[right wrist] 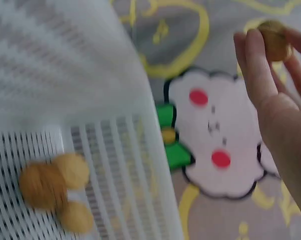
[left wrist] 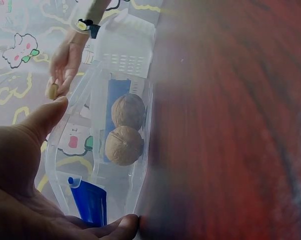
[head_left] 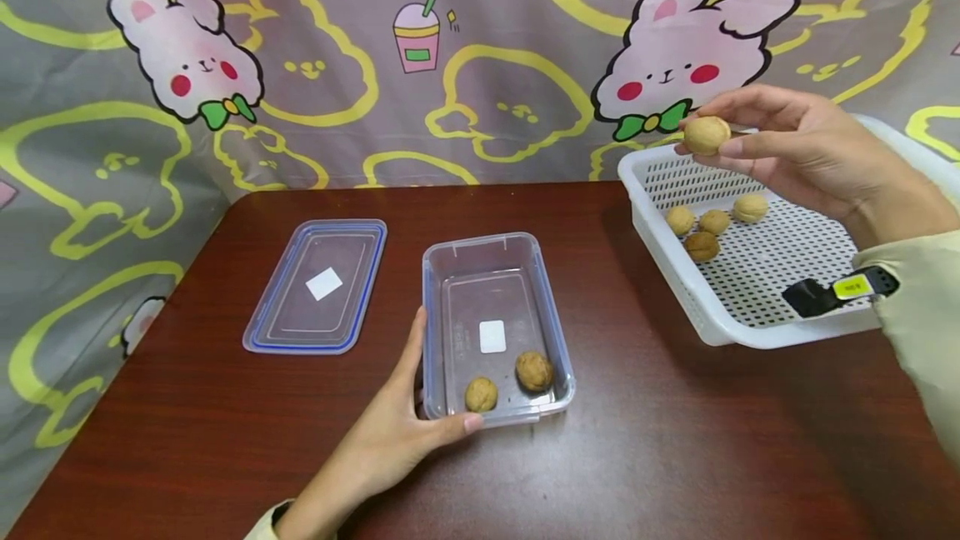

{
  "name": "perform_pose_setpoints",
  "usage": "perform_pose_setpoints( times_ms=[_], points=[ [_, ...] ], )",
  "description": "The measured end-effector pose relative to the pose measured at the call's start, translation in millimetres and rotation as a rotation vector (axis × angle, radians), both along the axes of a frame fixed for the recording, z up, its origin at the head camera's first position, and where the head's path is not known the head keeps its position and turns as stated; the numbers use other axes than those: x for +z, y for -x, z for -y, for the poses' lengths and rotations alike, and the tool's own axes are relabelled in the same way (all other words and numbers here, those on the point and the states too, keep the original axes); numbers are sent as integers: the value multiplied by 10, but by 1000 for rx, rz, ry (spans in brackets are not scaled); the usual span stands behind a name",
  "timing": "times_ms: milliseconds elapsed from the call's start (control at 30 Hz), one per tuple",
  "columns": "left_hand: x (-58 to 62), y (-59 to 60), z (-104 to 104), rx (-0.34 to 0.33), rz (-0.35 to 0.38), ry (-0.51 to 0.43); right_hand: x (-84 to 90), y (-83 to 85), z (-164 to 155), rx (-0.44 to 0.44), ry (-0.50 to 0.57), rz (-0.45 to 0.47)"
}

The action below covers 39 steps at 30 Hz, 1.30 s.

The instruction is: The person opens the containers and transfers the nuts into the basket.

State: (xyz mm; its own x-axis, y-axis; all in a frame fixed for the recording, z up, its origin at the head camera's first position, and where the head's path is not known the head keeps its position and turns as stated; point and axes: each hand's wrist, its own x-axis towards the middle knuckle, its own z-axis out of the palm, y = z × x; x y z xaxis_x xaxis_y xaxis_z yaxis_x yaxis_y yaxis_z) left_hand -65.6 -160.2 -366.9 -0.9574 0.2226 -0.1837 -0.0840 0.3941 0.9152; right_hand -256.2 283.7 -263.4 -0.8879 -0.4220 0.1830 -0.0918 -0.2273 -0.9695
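With the left hand (head_left: 408,432) gripping the clear tub (head_left: 495,273) at its near corner to steady it, the right hand (head_left: 795,148) pinches a walnut (head_left: 707,134) in its fingertips above the white basket (head_left: 750,332), right of the tub.

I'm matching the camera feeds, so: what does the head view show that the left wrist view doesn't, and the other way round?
Only the head view shows the lid lying flat on the table left of the container, and four walnuts in the white basket.

Only the left wrist view shows, close up, the left hand's thumb against the container's wall.

Both show the left hand gripping the clear container with two walnuts inside, and the right hand pinching a walnut.
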Motion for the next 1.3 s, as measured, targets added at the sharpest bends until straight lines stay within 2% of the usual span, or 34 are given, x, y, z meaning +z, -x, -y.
perform_pose_setpoints(
  times_ms=[267, 333, 500, 567, 767, 867, 1000, 1100, 1167, 1300],
  points=[
    [-3, 4, -1, 3, -19, 26, -153, 225, -477, -21, -174, 63],
    [-2, 4, 0, 5, -24, 38, -210, 265, -588, 25, -199, 66],
    [0, -1, -3, 10, -23, 50, -347, 354, -782, 207, -271, 45],
    [2, -3, -5, 12, -20, 52, -387, 381, -829, 246, -309, 42],
    [3, -3, -4, 15, -20, 52, -468, 455, -912, 373, -296, 86],
    [4, -2, -2, 15, -23, 55, -486, 475, -925, 360, -371, 95],
    [4, -6, 3, 15, -21, 57, -520, 481, -928, 281, -605, 106],
    [5, -8, 4, 14, -15, 56, -554, 488, -938, 302, -730, 145],
    [8, -8, 4, 13, -11, 50, -571, 498, -950, 346, -760, 176],
    [10, -1, 2, 14, -12, 43, -588, 522, -981, 429, -729, 235]
  ],
)
